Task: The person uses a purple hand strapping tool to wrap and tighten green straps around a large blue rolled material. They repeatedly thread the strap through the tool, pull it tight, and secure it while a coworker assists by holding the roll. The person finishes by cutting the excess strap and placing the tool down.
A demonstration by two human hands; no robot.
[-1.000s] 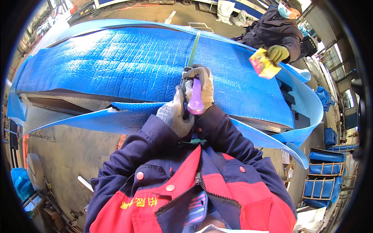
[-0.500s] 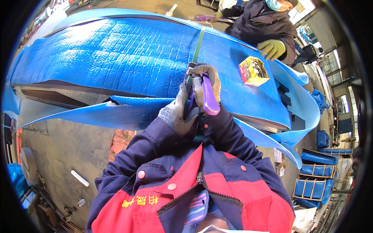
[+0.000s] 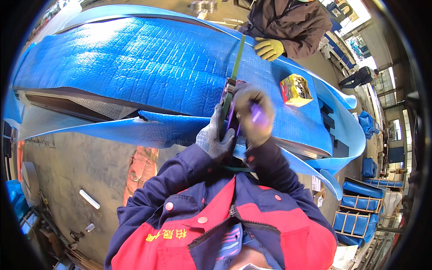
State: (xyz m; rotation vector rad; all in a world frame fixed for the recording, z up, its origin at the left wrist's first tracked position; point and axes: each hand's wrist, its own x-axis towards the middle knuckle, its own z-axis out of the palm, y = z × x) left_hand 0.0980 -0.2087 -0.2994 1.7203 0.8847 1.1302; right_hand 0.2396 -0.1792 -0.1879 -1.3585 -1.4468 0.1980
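A green strap (image 3: 239, 58) runs over the large bundle in blue foam wrap (image 3: 157, 63) and into a metal strapping tool (image 3: 229, 86) with purple handles, near the bundle's front edge. My left hand (image 3: 216, 138), in a grey glove, is closed round the lower part of the tool, with the strap's tail beside the fingers. My right hand (image 3: 255, 112), in a worn tan and grey glove, is smeared by motion. Its fingers wrap the tool's other purple handle, which shows as a blurred patch.
A yellow and red open box (image 3: 296, 90) of small metal pieces stands on the wrap, right of my hands. Across the bundle, a co-worker's yellow-gloved hand (image 3: 269, 48) rests on the far edge. Loose wrap flaps (image 3: 162, 128) hang along the near side.
My right hand has swung a little right and down with the purple handle, away from my left hand. The co-worker's gloved hand has shifted left along the far edge, nearer the strap.
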